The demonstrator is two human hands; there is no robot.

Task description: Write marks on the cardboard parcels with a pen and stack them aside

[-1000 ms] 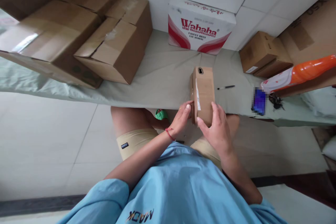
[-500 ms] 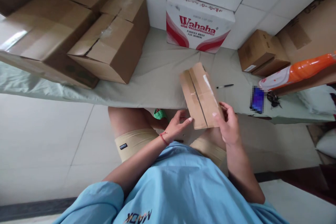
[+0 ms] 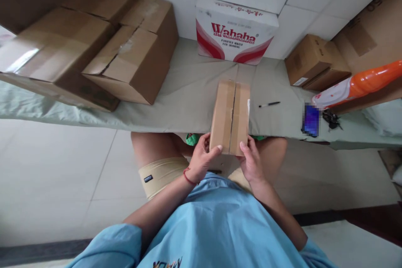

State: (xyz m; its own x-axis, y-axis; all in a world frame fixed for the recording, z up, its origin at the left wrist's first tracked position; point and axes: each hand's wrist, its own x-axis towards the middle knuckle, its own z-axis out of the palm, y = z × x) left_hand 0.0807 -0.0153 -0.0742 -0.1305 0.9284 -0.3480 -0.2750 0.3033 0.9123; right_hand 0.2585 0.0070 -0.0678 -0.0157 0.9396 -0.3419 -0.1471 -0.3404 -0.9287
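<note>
A small brown cardboard box (image 3: 224, 117) lies between my hands at the front edge of the cloth-covered table (image 3: 185, 92). Clear tape runs along the dark seam of its upper face, and a bit of white label shows on its right side. My left hand (image 3: 202, 157) grips the near left corner, thumb on top and fingers at the side. At the near right corner my right hand (image 3: 251, 159) holds the box the same way. Parts of the fingers of both hands are hidden by the box. A pen (image 3: 269, 104) lies to the right of the box.
Large brown cartons (image 3: 122, 54) stand on the left. A white and red Wahaha box (image 3: 235, 33) leans near the tiled wall. To the right are a small carton (image 3: 309, 60), a blurred-out phone (image 3: 310, 119), keys (image 3: 332, 119) and an orange-and-white object (image 3: 361, 83).
The small box has turned from a slant to nearly straight ahead of me. My left hand has closed on its left corner, and my right hand has moved left with it.
</note>
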